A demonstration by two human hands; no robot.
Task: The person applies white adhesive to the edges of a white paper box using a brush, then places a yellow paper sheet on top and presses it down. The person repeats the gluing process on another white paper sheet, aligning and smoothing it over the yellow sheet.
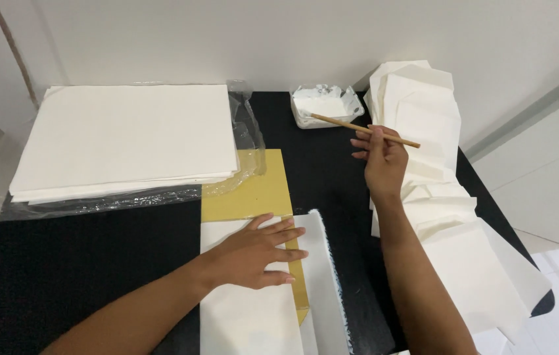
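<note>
My left hand (258, 253) lies flat, fingers spread, on a white sheet of paper (243, 319) that rests on a yellow board (250, 190). A folded white flap (322, 263) with a rough edge lies just right of that hand. My right hand (381, 158) is raised over the black table and pinches a thin wooden brush (358, 128). The brush tip reaches into a small clear tub of white paste (325, 105) at the back.
A thick stack of white sheets (125, 138) on clear plastic wrap fills the back left. A pile of folded white paper pieces (437, 171) runs along the right edge of the black table (82, 256). A white wall stands behind.
</note>
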